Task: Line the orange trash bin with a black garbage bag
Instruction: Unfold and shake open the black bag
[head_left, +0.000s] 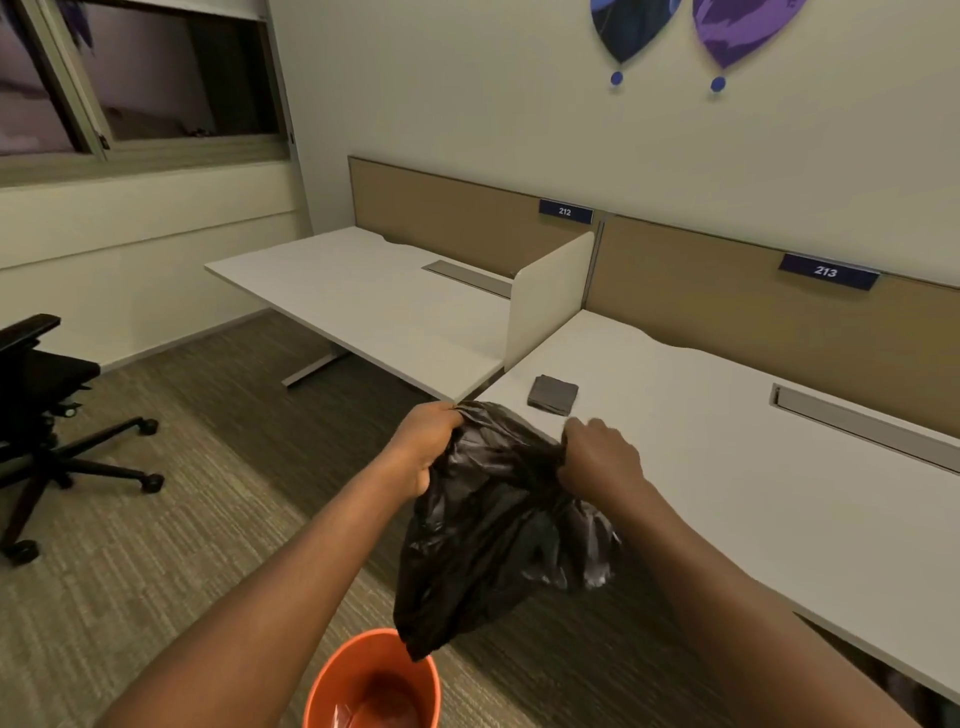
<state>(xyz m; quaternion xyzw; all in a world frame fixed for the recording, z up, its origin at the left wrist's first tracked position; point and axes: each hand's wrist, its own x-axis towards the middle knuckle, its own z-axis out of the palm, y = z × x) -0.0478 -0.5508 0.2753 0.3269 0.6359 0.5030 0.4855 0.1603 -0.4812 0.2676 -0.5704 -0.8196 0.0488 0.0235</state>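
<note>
The round orange plastic trash bin sits on the carpet, low down and close to the person. It has no bag in it yet. The crinkly black plastic garbage bag hangs in the air just above the bin. Its bottom tip dangles over the bin's far rim. The left hand is closed tight on the top left of the bag. The right hand pinches the top right of it. Both hands are high above the bin.

The top of the bag looks bunched up, not open wide. If it stays shut, it could just sit on the bin in a lump and not go inside. The thin plastic might rip if the hands pull too hard. The bin looks light, so a bump could tip it over. The small folded grey stack lies on the white desk, far above the bin.
</note>
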